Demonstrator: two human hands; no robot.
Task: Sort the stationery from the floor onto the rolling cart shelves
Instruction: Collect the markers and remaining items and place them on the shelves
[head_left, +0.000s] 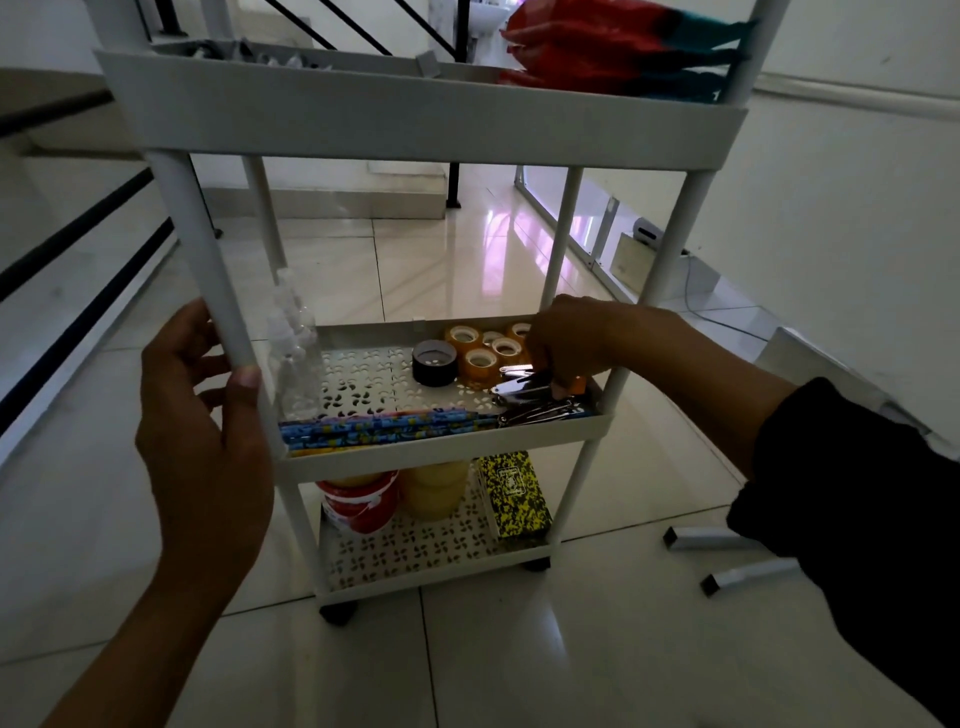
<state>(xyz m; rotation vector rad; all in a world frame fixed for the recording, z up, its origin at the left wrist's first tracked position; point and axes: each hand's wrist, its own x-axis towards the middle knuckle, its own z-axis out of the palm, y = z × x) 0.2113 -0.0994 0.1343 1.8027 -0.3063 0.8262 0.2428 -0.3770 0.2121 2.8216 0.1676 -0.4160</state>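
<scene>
Head view shows my left hand (200, 415) gripping the cart post (208, 270) while my right hand (563, 345) pinches an orange stapler (569, 387); I should seat it flat beside the tape rolls (480, 343).

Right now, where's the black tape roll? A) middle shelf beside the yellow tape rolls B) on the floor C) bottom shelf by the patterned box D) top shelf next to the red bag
A: the black tape roll lies flat on the perforated middle shelf, just left of the cluster of yellow tape rolls, while the right hand reaches into that same shelf.
</scene>
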